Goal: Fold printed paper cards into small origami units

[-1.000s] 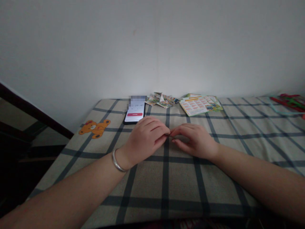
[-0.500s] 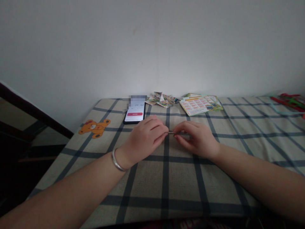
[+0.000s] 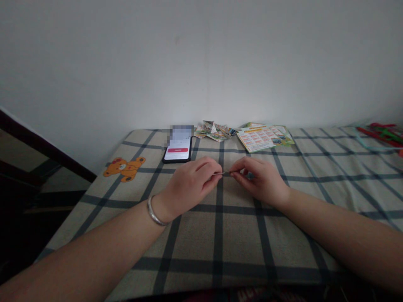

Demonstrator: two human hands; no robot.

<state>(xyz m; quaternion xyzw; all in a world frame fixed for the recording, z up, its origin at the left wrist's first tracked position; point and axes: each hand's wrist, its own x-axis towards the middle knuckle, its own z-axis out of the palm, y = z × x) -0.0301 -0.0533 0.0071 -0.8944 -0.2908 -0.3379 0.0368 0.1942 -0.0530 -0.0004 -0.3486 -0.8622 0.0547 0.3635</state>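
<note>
Over the middle of the checked cloth, a thin, flat, card-like piece (image 3: pixel 226 173) spans the small gap between my hands, seen nearly edge-on. My left hand (image 3: pixel 197 178), with a silver bangle on its wrist, pinches the left end; its curled fingers hide that part. At the right end, the thumb and fingertips of my right hand (image 3: pixel 260 178) close on the piece. How it is folded, and its printing if any, cannot be made out.
Behind my hands lie a phone (image 3: pixel 178 153), several folded paper pieces (image 3: pixel 217 133) and printed cards (image 3: pixel 256 138) by the wall. A bear cutout (image 3: pixel 124 168) is at left. Red and green items (image 3: pixel 382 134) sit far right. The tablecloth (image 3: pixel 239 247) drops off at the left edge.
My left hand's fingers have shifted slightly lower and the right fingertips have closed more tightly on the piece. The piece stays between both hands.
</note>
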